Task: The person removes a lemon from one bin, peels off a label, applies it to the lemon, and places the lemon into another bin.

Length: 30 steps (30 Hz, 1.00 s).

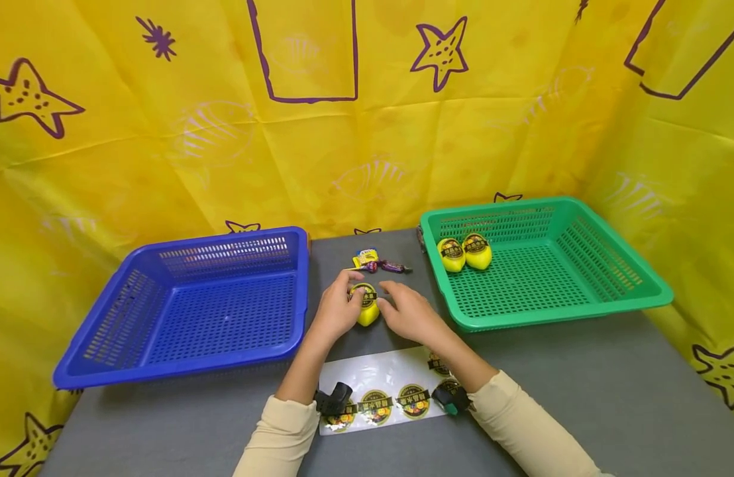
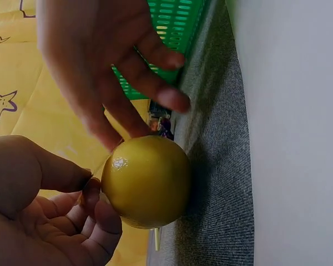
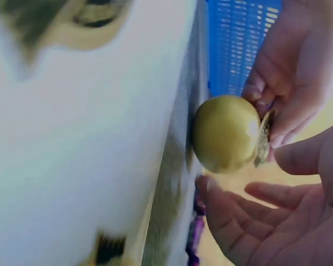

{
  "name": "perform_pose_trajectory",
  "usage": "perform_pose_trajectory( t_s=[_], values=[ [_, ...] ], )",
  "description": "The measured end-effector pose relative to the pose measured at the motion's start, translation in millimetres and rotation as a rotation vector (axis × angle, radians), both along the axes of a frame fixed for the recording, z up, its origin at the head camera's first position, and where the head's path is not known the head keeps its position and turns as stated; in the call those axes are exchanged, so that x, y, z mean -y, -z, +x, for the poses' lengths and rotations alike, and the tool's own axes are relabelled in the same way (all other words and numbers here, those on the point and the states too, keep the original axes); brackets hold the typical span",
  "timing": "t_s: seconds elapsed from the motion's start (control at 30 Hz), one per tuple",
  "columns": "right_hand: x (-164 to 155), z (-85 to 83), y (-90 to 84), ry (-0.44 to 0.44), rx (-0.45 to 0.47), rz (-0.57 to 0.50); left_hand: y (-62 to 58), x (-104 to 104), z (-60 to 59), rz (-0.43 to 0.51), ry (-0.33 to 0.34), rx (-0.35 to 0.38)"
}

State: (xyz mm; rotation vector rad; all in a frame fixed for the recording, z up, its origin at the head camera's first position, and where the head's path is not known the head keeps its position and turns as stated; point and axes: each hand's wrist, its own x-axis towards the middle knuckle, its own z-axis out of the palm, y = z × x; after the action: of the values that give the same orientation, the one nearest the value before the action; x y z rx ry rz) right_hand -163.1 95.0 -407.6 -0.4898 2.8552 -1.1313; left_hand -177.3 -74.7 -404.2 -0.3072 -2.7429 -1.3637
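Between the two baskets, on the grey table (image 1: 581, 371), I see both hands gathered around a yellow lemon (image 1: 367, 311). My left hand (image 1: 337, 311) has it: the fingers are curled round the fruit's left side, and the left wrist view shows the thumb and fingertips pinching at a round sticker on the lemon's top. The right wrist view shows that sticker's edge standing partly off the peel. My right hand (image 1: 410, 313) lies just beside the lemon on its right, fingers loosely spread and slightly bent, one fingertip at the fruit; it grips nothing that I can make out.

The lemon rests on the table, near the front edge of a white sticker sheet (image 1: 375, 384), which lies under my forearms and carries several round black-and-gold labels. Just behind the lemon are a few wrapped candies (image 1: 379, 264), one yellow, the others purple.

To the left stands a blue basket (image 1: 188, 252), with nothing visible inside. To the right is a green basket (image 1: 617, 291) with two labelled lemons (image 1: 464, 253) side by side in its near-left corner. A yellow cloth (image 1: 367, 132) printed with purple stars hangs behind.
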Motion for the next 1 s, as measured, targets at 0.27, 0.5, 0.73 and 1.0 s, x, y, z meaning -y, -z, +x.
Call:
perform_pose_trajectory(
  t_s=[0.27, 0.5, 0.73, 1.0],
  values=[
    [15, -17.9, 3.0, -0.012, 0.191, -0.169, -0.5, -3, 0.3, -0.056, -0.009, -0.011],
    [16, -24.0, 9.3, -0.034, 0.331, -0.314, -1.8, -1, 0.7, -0.058, -0.018, 0.01],
    [15, -25.5, 16.1, -0.01, 0.419, -0.456, 0.3, 2, -0.9, -0.058, -0.035, 0.004],
    [8, -29.1, 23.1, 0.006, 0.495, -0.561, 7.5, 5, -0.2, 0.012, 0.017, 0.12]
  ],
)
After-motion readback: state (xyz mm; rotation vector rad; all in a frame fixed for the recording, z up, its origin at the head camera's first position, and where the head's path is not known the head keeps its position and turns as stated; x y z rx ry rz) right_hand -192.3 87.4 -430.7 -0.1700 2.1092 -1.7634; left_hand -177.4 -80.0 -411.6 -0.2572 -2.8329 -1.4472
